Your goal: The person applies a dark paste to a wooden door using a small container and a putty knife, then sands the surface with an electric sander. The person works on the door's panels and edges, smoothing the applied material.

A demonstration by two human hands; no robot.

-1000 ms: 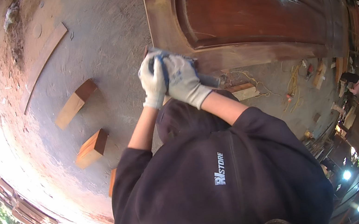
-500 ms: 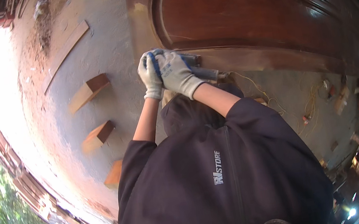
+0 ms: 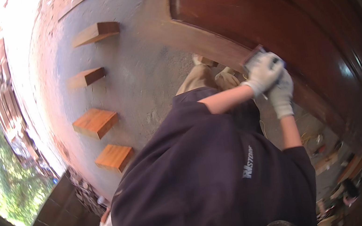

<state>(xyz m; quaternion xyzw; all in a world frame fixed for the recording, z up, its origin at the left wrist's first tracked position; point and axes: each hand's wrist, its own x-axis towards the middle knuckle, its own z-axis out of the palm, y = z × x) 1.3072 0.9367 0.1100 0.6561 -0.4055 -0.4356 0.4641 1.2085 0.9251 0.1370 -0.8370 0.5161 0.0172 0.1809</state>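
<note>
At two o'clock, our left hand [image 3: 263, 74] and right hand [image 3: 281, 93] are gripping a flat tool [image 3: 252, 57] over the border of the brown door [image 3: 239, 2]; toward nine o'clock we see four wooden blocks [image 3: 96, 121].

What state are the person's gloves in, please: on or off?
On: pale gloves cover the left hand and right hand, leaving the forearms bare.

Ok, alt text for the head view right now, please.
Gloved left hand and right hand overlap at a partly hidden tool over the border of a brown wooden door. Four wooden blocks are on the floor to the left.
</note>
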